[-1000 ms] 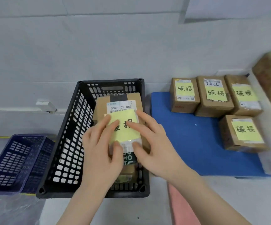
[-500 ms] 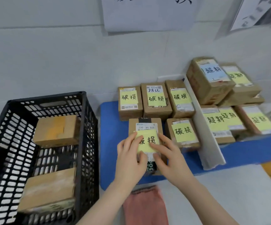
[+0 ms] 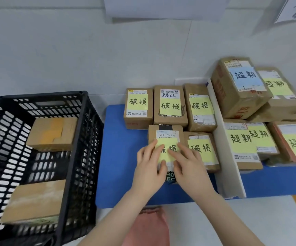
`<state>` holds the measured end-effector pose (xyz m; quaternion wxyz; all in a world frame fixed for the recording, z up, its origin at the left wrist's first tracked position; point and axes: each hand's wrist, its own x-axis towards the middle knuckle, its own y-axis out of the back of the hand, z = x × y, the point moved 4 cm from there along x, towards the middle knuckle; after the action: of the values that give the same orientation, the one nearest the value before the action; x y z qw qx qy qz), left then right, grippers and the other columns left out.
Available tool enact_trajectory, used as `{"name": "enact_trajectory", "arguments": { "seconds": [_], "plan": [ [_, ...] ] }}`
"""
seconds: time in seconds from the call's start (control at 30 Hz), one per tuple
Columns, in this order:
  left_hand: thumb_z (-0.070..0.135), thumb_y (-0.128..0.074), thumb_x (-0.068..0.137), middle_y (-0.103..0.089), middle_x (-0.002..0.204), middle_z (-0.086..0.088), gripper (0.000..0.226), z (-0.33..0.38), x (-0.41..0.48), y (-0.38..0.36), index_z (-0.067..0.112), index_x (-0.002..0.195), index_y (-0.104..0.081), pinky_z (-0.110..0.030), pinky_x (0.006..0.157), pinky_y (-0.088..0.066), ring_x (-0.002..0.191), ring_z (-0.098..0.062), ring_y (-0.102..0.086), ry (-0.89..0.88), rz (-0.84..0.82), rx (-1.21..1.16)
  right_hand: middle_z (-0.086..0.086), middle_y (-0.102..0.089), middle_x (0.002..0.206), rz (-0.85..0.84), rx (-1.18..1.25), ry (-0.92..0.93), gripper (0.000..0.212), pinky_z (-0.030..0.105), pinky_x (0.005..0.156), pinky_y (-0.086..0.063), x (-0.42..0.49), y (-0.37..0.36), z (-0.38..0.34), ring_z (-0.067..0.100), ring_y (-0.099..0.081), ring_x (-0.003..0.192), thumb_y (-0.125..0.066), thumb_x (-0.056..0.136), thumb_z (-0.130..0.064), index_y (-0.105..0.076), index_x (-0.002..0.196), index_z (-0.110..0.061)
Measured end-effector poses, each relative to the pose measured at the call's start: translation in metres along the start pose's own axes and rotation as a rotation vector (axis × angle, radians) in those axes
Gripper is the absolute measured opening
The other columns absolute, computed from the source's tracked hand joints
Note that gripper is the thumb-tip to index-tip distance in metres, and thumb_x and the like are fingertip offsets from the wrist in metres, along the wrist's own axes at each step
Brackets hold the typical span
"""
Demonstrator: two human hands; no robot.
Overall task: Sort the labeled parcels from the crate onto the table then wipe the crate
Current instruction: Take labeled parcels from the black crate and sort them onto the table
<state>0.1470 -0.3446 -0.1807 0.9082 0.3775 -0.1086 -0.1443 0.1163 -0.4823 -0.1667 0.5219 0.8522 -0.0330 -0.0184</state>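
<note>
Pressing the parcel (image 3: 167, 134) onto the blue worktop (image 3: 118, 157), left grip (image 3: 149, 167) and right grip (image 3: 189, 167) lie straight-fingered on top, apparently aligning it beside same-labelled boxes (image 3: 201, 148), outside the crate (image 3: 87, 121).

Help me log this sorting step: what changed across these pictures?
The parcel labelled 530-D5 065 moved right, out of the black crate onto the blue mat, landing beside the other yellow-note parcels. The left hand and right hand kept their fingers on its top throughout; nothing was let go. Unchanged: the far parcel and near parcel in the crate, and the sorted rows on the mat.
</note>
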Motion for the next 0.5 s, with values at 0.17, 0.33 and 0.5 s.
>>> {"name": "enact_trajectory", "arguments": {
  "seconds": [0.17,0.33,0.5],
  "plan": [
    [0.028,-0.047,0.096,-0.018,0.155,0.019,0.048,0.0,0.004,0.0,0.027,0.143,-0.04,-0.035,0.099,-0.045,0.138,-0.011,-0.015,0.062,-0.066,-0.047,-0.001,-0.039,0.148,-0.05,0.055,-0.038,0.044,0.037,0.105,-0.034,0.004,0.003,0.005,0.028,-0.036,0.13,-0.054,0.092,-0.012,-0.055,0.133,-0.029],
    [0.026,-0.047,0.096,-0.009,0.159,0.016,0.051,0.013,-0.006,0.049,0.03,0.145,-0.035,-0.039,0.102,-0.043,0.144,-0.01,-0.009,0.048,-0.092,-0.099,0.013,-0.039,0.148,0.057,0.076,-0.115,0.045,0.05,0.107,-0.032,0.004,0.014,-0.007,0.041,-0.037,0.13,-0.06,0.087,-0.001,-0.059,0.129,-0.018],
    [0.025,-0.042,0.093,-0.035,0.142,0.02,0.042,-0.031,-0.042,0.173,0.032,0.134,-0.047,-0.02,0.105,-0.036,0.133,0.003,-0.034,0.055,0.329,-0.233,0.011,-0.046,0.14,0.248,0.184,0.032,0.038,0.037,0.103,-0.034,0.029,0.018,-0.094,0.031,-0.042,0.127,-0.056,0.09,-0.005,-0.059,0.126,-0.018]
  ]
}}
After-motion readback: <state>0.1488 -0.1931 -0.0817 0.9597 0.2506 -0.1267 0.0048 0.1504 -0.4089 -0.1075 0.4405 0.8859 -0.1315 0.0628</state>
